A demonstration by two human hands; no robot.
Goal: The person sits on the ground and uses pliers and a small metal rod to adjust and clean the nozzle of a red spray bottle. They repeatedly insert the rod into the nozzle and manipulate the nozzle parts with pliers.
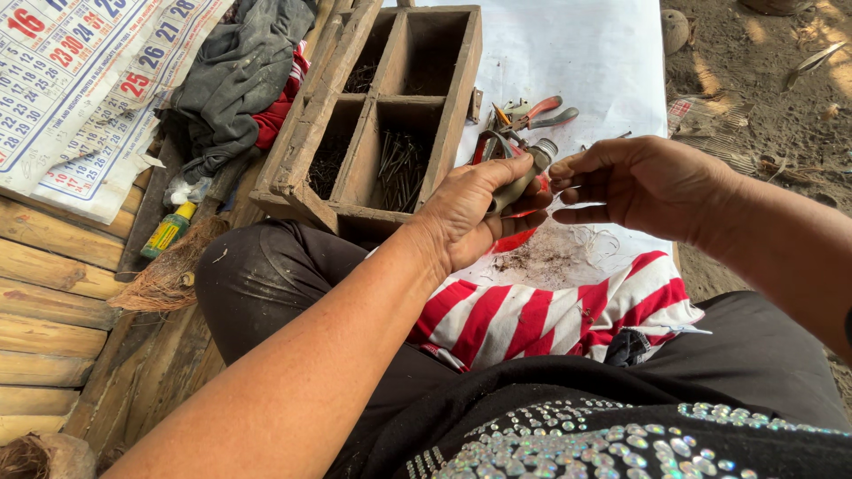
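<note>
left hand (pixel 466 217) gripped tool handle (pixel 517 184), centre frame. right hand (pixel 643 182) at 3 o'clock, fingers pinched at tool tip (pixel 544 151). pliers (pixel 531 116) idle at 12. nail box (pixel 382 115) at 11. work looked midway.

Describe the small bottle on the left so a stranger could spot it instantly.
Start at the wooden compartment box at top centre, then look left past the heap of grey cloth. Below that heap, beside a tuft of brown fibre, lies the small bottle. It alone is yellow-green with a yellow cap.
</note>
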